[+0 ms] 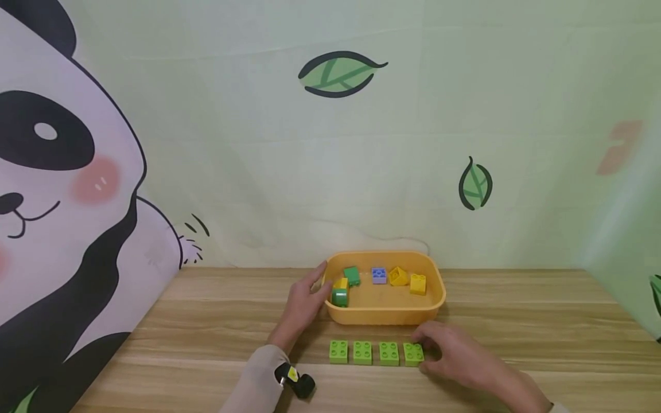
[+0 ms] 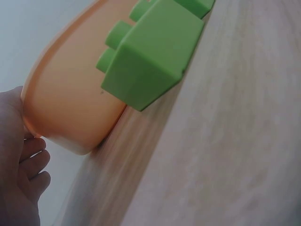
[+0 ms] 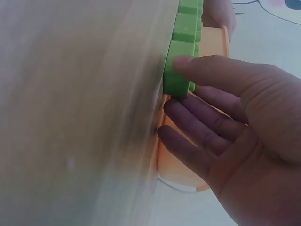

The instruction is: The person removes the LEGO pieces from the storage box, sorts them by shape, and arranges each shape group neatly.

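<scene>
Several light green toy bricks (image 1: 362,353) with studs on top stand in a row before a yellow-orange plastic bin (image 1: 384,316). My right hand (image 1: 457,353) pinches the rightmost green brick (image 1: 413,355); in the right wrist view the thumb presses its near side (image 3: 178,84), and the index finger reaches behind it. At the bin's left end, my left hand (image 1: 304,301) grips the rim. The left wrist view shows that hand (image 2: 21,165) at the bin wall (image 2: 70,103), fingers partly curled, with a green brick (image 2: 150,52) large in front.
Inside the bin lie yellow bricks (image 1: 418,284), a purple-blue brick (image 1: 379,276), a green brick (image 1: 352,276) and a rounded green piece (image 1: 339,297). The wooden table (image 1: 206,332) meets a pale green cloth backdrop (image 1: 248,172) right behind the bin.
</scene>
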Motion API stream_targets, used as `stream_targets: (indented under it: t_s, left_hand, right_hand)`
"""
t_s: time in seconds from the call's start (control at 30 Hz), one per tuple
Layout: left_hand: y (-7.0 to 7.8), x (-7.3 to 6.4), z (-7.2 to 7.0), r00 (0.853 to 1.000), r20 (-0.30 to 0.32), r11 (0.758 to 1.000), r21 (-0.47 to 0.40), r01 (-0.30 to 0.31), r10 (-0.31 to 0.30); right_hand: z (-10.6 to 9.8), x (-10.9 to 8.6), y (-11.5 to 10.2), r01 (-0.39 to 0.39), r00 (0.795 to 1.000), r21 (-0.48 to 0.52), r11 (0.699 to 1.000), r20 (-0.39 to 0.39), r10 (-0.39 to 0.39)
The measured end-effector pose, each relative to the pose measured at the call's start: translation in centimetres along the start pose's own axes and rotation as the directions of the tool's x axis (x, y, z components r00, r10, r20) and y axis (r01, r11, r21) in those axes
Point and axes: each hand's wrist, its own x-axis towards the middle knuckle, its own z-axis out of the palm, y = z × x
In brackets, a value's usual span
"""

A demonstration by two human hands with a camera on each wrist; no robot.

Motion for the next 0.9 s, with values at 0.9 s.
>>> stream_targets:
  t_s: [0.9]
  left_hand:
    - [-0.3, 0.0, -0.1, 0.999, -0.007, 0.999, -0.034, -0.033, 0.033]
  right_hand:
    - [-2.4, 0.5, -3.3, 0.01, 0.987, 0.068, 0.998, -0.16, 0.001]
